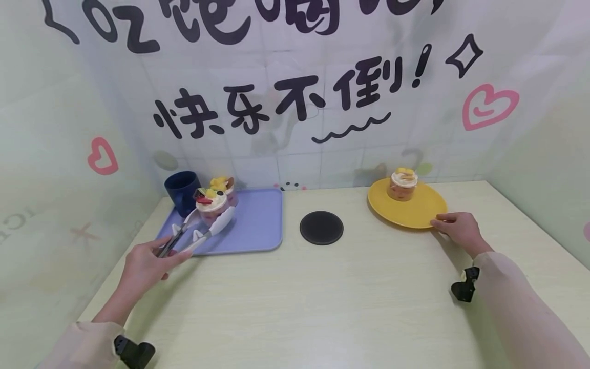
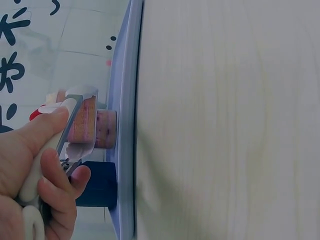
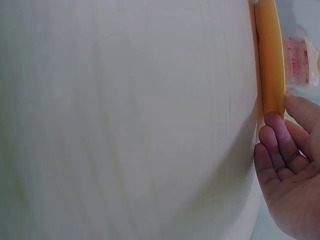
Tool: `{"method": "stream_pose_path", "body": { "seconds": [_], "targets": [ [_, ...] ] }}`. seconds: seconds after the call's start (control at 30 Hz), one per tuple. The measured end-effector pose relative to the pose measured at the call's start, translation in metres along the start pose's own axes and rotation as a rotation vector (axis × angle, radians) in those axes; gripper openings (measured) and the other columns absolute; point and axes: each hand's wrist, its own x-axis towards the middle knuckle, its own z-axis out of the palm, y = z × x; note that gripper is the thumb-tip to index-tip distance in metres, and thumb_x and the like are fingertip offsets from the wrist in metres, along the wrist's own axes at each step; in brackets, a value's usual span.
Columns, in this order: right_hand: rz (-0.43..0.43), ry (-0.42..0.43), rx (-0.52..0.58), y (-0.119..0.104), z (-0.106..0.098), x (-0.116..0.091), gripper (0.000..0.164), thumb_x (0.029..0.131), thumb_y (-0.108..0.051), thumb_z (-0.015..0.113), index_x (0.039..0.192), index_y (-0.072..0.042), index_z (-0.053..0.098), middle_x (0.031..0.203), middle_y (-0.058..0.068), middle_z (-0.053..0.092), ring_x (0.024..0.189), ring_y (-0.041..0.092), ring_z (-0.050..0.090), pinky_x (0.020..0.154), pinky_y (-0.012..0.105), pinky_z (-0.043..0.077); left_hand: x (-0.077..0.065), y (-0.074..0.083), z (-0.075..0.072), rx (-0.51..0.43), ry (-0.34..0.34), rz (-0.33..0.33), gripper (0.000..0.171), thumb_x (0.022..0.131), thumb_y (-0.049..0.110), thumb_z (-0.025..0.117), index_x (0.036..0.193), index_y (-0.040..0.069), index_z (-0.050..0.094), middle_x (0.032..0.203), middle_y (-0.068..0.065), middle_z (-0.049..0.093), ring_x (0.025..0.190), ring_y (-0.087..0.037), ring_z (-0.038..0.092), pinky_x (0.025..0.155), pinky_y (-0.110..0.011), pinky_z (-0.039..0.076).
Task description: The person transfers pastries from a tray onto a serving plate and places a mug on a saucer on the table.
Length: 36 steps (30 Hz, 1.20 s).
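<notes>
By the curled left hand [image 1: 146, 264], white-tipped tongs [image 1: 224, 218] are gripped, a fruit-topped cake cup [image 1: 212, 206] clasped between them above the lilac tray [image 1: 260, 220]; by the right hand [image 1: 462, 231], the rim of the yellow plate [image 1: 415, 216] is pinched. Gaps are left between tray, black coaster [image 1: 321, 228] and plate. Navy mug [image 1: 182, 192] and second cake cup [image 1: 230, 195] are borne by the tray, third cake cup [image 1: 402, 188] by the plate.

Three dessert cups [image 1: 212, 206] [image 1: 232, 196] [image 1: 402, 187] are in sight: two at the one tray [image 1: 260, 220] and a third on the one plate [image 1: 428, 205]. There is one mug [image 1: 182, 192], one pair of tongs [image 1: 213, 230], one black disc [image 1: 321, 228] and one table [image 1: 322, 297]. The person shows two hands [image 1: 147, 264] [image 1: 461, 230], two sleeves [image 1: 83, 346] [image 1: 521, 302] and two black wrist devices [image 1: 133, 352] [image 1: 465, 284]. Also in sight are two whole printed pink hearts [image 1: 103, 156] [image 1: 488, 107], one four-pointed star [image 1: 464, 55] and one wavy line [image 1: 351, 129]
</notes>
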Motion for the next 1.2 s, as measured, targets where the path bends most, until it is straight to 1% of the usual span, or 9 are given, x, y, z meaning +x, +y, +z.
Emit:
{"method": "stream_pose_path", "body": {
  "seconds": [0.07, 0.23, 0.5, 0.67, 0.83, 1.0, 1.13, 1.2],
  "targets": [
    [0.006, -0.002, 0.0, 0.0, 0.0, 0.0, 0.064, 0.092, -0.039, 0.052, 0.126, 0.014, 0.042, 0.13, 0.033, 0.038, 0.11, 0.04, 0.041, 0.09, 0.048, 0.039, 0.001, 0.001, 0.001, -0.004, -0.005, -0.004, 0.089, 0.073, 0.052, 0.07, 0.136, -0.002, 0.038, 0.058, -0.006, 0.055, 0.048, -0.018, 0.056, 0.038, -0.028, 0.035],
    [0.012, -0.002, -0.007, 0.001, 0.0, 0.001, 0.063, 0.093, -0.039, 0.051, 0.127, 0.014, 0.042, 0.131, 0.034, 0.037, 0.11, 0.041, 0.041, 0.09, 0.049, 0.038, 0.002, 0.004, 0.003, -0.009, -0.012, -0.01, 0.091, 0.072, 0.054, 0.07, 0.137, -0.002, 0.039, 0.06, -0.003, 0.054, 0.049, -0.018, 0.056, 0.039, -0.028, 0.037],
    [0.007, -0.003, -0.002, 0.001, -0.001, 0.0, 0.065, 0.092, -0.04, 0.052, 0.127, 0.014, 0.042, 0.131, 0.034, 0.037, 0.111, 0.042, 0.04, 0.091, 0.05, 0.038, 0.002, 0.011, 0.009, -0.027, -0.012, 0.017, 0.086, 0.073, 0.05, 0.071, 0.135, -0.002, 0.041, 0.062, -0.004, 0.054, 0.049, -0.018, 0.056, 0.04, -0.028, 0.04],
    [0.011, -0.003, 0.005, 0.0, -0.001, -0.001, 0.066, 0.092, -0.041, 0.052, 0.127, 0.014, 0.042, 0.131, 0.034, 0.037, 0.112, 0.042, 0.04, 0.091, 0.049, 0.038, 0.003, 0.013, 0.013, -0.039, -0.032, 0.004, 0.088, 0.073, 0.05, 0.072, 0.136, -0.002, 0.04, 0.062, -0.004, 0.052, 0.05, -0.017, 0.056, 0.041, -0.028, 0.039],
    [0.014, -0.004, 0.008, -0.001, -0.001, -0.001, 0.065, 0.092, -0.04, 0.052, 0.127, 0.014, 0.042, 0.131, 0.034, 0.036, 0.111, 0.042, 0.04, 0.091, 0.049, 0.038, 0.002, 0.017, 0.016, -0.038, -0.037, -0.01, 0.088, 0.072, 0.05, 0.073, 0.136, -0.001, 0.04, 0.064, -0.005, 0.052, 0.05, -0.017, 0.055, 0.041, -0.028, 0.039],
    [0.018, -0.007, 0.013, -0.002, -0.001, -0.002, 0.066, 0.092, -0.04, 0.052, 0.127, 0.014, 0.042, 0.131, 0.034, 0.037, 0.109, 0.041, 0.04, 0.091, 0.048, 0.038, 0.003, 0.024, 0.018, -0.036, -0.046, -0.034, 0.089, 0.071, 0.052, 0.073, 0.136, 0.002, 0.041, 0.073, -0.006, 0.056, 0.051, -0.017, 0.054, 0.042, -0.028, 0.039],
    [0.013, -0.008, 0.015, -0.002, -0.001, -0.002, 0.065, 0.092, -0.04, 0.052, 0.127, 0.014, 0.042, 0.131, 0.034, 0.037, 0.11, 0.041, 0.041, 0.091, 0.048, 0.038, 0.004, 0.029, 0.022, -0.047, -0.053, -0.033, 0.087, 0.071, 0.051, 0.073, 0.136, 0.003, 0.042, 0.082, -0.007, 0.058, 0.051, -0.017, 0.053, 0.043, -0.028, 0.039],
    [0.009, -0.009, 0.015, -0.002, -0.001, -0.002, 0.065, 0.092, -0.04, 0.052, 0.127, 0.015, 0.041, 0.131, 0.034, 0.038, 0.11, 0.041, 0.041, 0.091, 0.048, 0.038, 0.004, 0.032, 0.023, -0.047, -0.058, -0.031, 0.087, 0.071, 0.051, 0.073, 0.136, 0.004, 0.042, 0.082, -0.007, 0.057, 0.05, -0.017, 0.053, 0.043, -0.027, 0.039]
  ]
}}
